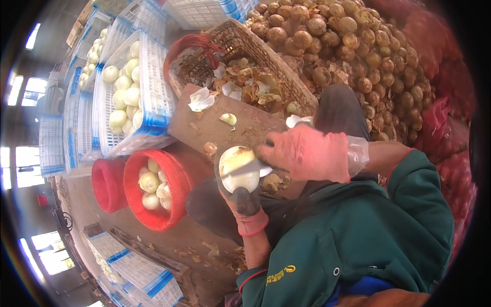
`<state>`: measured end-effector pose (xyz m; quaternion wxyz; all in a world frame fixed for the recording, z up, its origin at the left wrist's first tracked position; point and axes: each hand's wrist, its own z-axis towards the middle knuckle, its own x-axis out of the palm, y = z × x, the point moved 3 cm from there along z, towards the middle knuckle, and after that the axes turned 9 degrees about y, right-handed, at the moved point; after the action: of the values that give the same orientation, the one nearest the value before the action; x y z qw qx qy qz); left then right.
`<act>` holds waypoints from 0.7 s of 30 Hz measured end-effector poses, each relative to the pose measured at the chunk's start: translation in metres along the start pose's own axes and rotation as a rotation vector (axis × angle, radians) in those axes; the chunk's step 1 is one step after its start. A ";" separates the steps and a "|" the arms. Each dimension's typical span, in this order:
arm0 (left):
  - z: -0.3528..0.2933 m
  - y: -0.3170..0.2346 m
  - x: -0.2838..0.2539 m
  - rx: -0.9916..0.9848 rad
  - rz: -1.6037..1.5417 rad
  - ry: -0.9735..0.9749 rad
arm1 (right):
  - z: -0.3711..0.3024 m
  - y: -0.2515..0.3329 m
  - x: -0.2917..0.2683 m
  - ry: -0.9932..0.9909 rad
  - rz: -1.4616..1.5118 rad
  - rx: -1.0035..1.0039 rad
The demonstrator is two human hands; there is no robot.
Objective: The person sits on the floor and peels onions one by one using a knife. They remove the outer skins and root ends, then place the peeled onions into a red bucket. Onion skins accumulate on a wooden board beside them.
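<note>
My left hand point(248, 210), in a pink glove with dark grey fingers, is closed around a peeled white onion point(237, 180). A brownish patch shows at the onion's top. In my pink-gloved right hand point(302, 151) is a knife point(244, 168), its blade lying across the onion. That hand's fingertips are partly blurred, and the knife's handle is hidden in its grip. Under both hands is a brown board point(197, 123) bearing a white onion skin piece point(201, 100), a small pale onion scrap point(228, 119) and a brown onion end point(271, 182).
Beyond the board stands a crate of onion skins point(302, 87), with a large heap of unpeeled onions point(378, 61) behind. At left are a red tub point(153, 220) holding peeled onions, another red tub point(105, 187), and white-blue crates point(158, 110) of peeled onions. Red mesh sacks point(455, 169) lie at right.
</note>
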<state>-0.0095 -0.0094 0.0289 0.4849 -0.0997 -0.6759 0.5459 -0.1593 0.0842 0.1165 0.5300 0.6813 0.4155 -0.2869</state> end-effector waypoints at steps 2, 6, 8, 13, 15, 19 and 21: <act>0.001 -0.005 0.006 -0.005 0.007 -0.063 | -0.002 0.005 0.005 -0.034 -0.095 -0.070; 0.005 -0.007 0.009 0.026 0.094 -0.057 | -0.001 0.007 0.012 -0.030 -0.246 -0.051; 0.004 -0.005 0.006 0.019 0.124 -0.055 | 0.001 0.005 0.014 -0.025 -0.274 -0.047; 0.001 -0.001 0.005 0.030 0.091 -0.023 | 0.005 -0.013 0.015 0.008 -0.196 -0.004; 0.002 0.002 0.003 0.041 0.078 -0.008 | 0.003 -0.018 0.020 -0.046 -0.243 -0.067; 0.006 -0.006 0.005 0.040 0.213 -0.024 | 0.000 -0.009 0.017 0.032 -0.252 -0.032; 0.004 -0.003 0.004 0.018 0.242 -0.035 | -0.003 -0.002 0.015 -0.024 -0.290 -0.105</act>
<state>-0.0139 -0.0105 0.0336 0.4046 -0.1667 -0.6623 0.6082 -0.1543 0.0916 0.1041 0.5228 0.5820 0.5177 -0.3463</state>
